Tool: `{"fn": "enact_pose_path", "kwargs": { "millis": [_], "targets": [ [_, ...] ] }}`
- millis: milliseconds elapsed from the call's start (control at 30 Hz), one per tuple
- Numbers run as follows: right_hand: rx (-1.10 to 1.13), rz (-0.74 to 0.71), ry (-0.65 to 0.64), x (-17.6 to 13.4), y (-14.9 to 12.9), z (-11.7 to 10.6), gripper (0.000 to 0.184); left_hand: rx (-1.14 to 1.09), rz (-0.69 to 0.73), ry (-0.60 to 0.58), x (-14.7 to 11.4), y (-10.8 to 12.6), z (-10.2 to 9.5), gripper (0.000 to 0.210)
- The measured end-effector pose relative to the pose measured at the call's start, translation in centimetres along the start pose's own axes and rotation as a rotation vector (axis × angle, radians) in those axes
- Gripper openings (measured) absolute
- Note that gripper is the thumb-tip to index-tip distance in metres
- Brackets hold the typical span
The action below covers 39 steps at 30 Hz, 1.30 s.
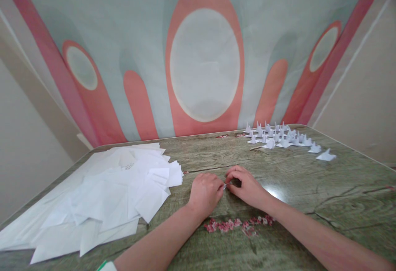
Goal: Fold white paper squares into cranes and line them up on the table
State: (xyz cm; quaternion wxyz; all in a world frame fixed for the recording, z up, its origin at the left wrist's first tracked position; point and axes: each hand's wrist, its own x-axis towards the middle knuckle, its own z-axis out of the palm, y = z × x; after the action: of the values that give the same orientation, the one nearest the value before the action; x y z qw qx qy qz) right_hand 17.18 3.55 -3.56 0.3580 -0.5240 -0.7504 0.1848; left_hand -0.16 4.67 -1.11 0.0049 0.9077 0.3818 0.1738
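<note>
Near the middle of the table, my left hand (205, 190) and my right hand (243, 183) face each other. Between their fingertips is a small piece of folded white paper (226, 185), mostly hidden by the fingers. My left fingers are curled closed around one end of it. The thumb and forefinger of my right hand pinch the other end. Several folded white paper figures (284, 140), each with an upright point, stand in rows at the back right.
A wide heap of loose white paper sheets (102, 188) covers the table's left side. The wood-patterned table (309, 188) has printed pink blossoms (229, 225) near my wrists. Behind its far edge hangs a grey and coral patterned cloth (204, 126).
</note>
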Motion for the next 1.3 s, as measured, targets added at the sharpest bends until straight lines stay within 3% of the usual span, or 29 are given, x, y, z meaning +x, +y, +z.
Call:
{"fn": "enact_pose_path", "kwargs": {
  "millis": [433,667,833,967,1167,1300],
  "targets": [
    [0.02,0.027,-0.014,0.2,-0.2,-0.4,0.014,0.091,0.101,-0.061,-0.2,0.6,-0.4,0.015],
    [0.08,-0.021,-0.027,0.2,0.4,-0.8,0.011,-0.036,0.034,-0.009,-0.4,-0.1,0.0,0.015],
    [0.109,-0.04,-0.076,0.1,-0.1,-1.1,0.009,-0.278,-0.099,0.043,-0.4,-0.7,0.2,0.013],
    [0.236,-0.049,-0.104,0.0,-0.7,-1.4,0.018,-0.615,-0.194,0.077,-0.2,-0.8,0.1,0.016],
    [0.4,-0.056,-0.085,-0.1,-1.1,-1.7,0.015,-1.179,-0.326,0.038,0.1,-0.3,0.0,0.025],
    [0.447,-0.034,-0.083,-0.2,-1.6,-1.6,0.02,-1.326,-0.345,0.022,0.1,-0.2,0.1,0.028]
  ]
}}
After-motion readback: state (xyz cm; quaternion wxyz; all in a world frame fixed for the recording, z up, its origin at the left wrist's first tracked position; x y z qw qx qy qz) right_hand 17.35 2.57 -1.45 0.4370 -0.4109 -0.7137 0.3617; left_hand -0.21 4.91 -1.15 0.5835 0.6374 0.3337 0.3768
